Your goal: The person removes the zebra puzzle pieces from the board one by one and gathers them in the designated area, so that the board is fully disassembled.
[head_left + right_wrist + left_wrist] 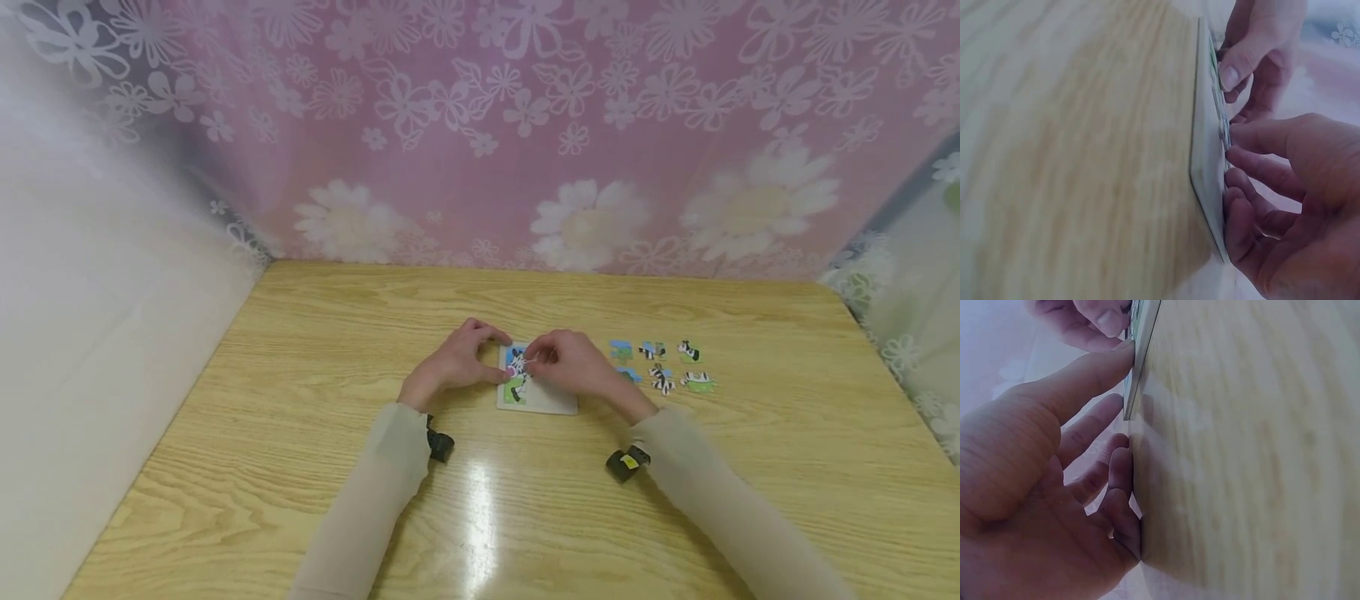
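Note:
A small puzzle board (553,403) lies flat on the table, its left part covered by joined pieces with a black-and-white animal picture. My left hand (457,358) holds the board at its left side, thumb on the left edge and index finger by the far left corner. Over the board's middle, my right hand (573,362) pinches a puzzle piece (528,363) against the right side of the joined pieces; the fingers hide most of it. In the right wrist view, the right hand's curled lower fingers (1241,228) rest by the board's bare surface.
To the right of the board, several loose puzzle pieces (662,380) lie in two rows, some partly behind the right hand. The wooden table (337,333) meets a pink flowered curtain (465,167) at its far edge. Dark straps with small devices sit on both wrists.

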The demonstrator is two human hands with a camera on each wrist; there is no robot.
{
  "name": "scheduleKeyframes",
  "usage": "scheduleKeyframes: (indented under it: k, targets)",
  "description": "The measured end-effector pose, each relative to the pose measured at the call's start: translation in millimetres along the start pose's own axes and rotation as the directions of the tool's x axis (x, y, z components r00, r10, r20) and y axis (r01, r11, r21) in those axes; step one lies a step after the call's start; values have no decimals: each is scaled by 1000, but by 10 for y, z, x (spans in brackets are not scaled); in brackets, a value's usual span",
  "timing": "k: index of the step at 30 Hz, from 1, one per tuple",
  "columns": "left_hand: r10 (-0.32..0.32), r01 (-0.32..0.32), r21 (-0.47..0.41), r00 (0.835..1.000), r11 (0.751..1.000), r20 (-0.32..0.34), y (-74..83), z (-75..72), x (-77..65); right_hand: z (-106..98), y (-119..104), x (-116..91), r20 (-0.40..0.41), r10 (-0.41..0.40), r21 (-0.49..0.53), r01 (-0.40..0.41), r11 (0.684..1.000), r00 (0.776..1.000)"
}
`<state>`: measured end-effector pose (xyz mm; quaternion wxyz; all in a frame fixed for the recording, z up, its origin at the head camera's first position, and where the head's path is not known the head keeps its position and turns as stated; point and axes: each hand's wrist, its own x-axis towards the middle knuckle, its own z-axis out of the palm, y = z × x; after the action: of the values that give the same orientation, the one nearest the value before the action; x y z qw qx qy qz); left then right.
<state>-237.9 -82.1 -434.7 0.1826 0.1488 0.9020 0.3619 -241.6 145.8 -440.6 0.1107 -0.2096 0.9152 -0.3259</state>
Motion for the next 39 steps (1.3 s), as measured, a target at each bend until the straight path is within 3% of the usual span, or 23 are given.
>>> scheduleKeyframes:
  k: [26,39]
  targets:
    - [-20,20,-8,1000,1000,-14,25,-5,3,11,-94,60,34,157,48,-158,986,987]
    - [-28,28,5,999,1000,-21,29,3,19,38,-88,58,21,161,31,-162,986,987]
